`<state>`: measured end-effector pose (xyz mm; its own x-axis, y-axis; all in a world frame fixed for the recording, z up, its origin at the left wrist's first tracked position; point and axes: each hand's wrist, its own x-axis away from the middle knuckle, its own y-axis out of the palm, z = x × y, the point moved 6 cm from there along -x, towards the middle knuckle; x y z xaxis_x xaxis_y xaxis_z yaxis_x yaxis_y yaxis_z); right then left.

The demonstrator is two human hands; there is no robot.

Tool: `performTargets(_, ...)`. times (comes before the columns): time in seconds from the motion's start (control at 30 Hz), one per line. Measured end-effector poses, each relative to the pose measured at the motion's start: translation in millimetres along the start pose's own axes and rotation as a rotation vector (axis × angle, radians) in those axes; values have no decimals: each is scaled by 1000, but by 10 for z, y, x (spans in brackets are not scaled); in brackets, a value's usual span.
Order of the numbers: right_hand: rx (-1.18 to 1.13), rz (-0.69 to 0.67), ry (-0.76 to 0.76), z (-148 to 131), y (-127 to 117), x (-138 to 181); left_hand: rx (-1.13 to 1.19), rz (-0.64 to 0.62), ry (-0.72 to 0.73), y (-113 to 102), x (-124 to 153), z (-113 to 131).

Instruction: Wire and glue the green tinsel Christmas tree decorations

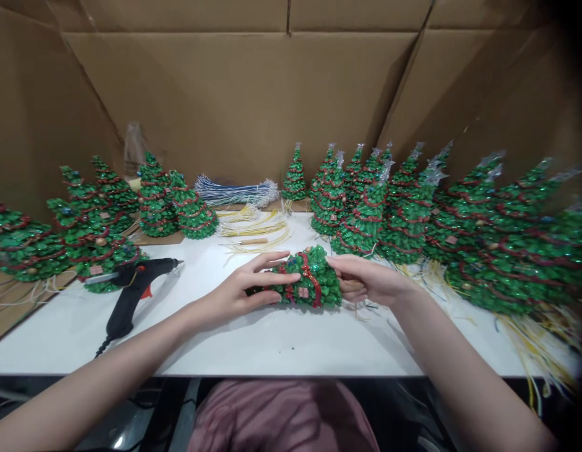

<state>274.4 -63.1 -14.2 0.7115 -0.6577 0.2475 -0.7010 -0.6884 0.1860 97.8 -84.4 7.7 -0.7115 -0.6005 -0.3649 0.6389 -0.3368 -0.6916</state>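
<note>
A green miniature Christmas tree (314, 276) with red garland lies on its side in the middle of the white table, its base to the right. My left hand (253, 282) is wrapped around its narrower end, so the tip is hidden behind the fingers. At the base, my right hand (366, 279) has its fingers closed on the tree's edge; whether they also pinch a wire I cannot tell. Thin wires show just below the right hand. Left of my left hand lies a black hot glue gun (135, 289), its nozzle towards the upper right.
Star-topped trees (366, 220) crowd the right side, with loose yellow and white wires (530, 345) below them. Trees without visible stars (154, 201) stand at the left. A blue-white wire bundle (237, 191), yellow wires (253, 223) and a wooden-handled tool (253, 242) lie at the back before cardboard walls (234, 94).
</note>
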Motion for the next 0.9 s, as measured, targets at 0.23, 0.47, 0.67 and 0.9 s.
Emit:
performTargets(0.23, -10, -130, 13, 71, -30, -97, 52, 7, -2, 8, -8, -19)
performTargets(0.47, -47, -149, -36, 86, -54, -128, 70, 22, 15, 17, -3, -44)
performTargets(0.67, -77, -119, -23, 109, -58, -119, 55, 10, 3, 18, -4, -83)
performTargets(0.9, -84, -133, -39, 120, -77, -133, 23, -11, 26, 10, -10, -101)
